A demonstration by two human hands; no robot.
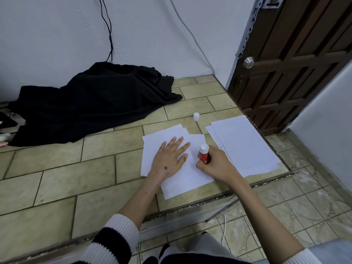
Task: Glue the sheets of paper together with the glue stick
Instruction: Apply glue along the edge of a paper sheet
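We pin the light, floppy white paper sheets (171,180) flat under our open left hand (168,157); right hand (214,163) at 3 o'clock grips the rigid red glue stick (203,156) mid-barrel, glue end probably down.

- Left hand (167,159) flat on sheets (179,178), on floor (57,183).
- Glue stick (203,154) just right, in right hand (215,164).
- Stack (247,145) farther right.
- Cap (196,116) behind sheets.
- Cloth (91,100) far left, against wall (57,35).

red glue stick (204,156) upright on overlapping white sheets (182,176); its cap (196,116) lies apart on tiles.
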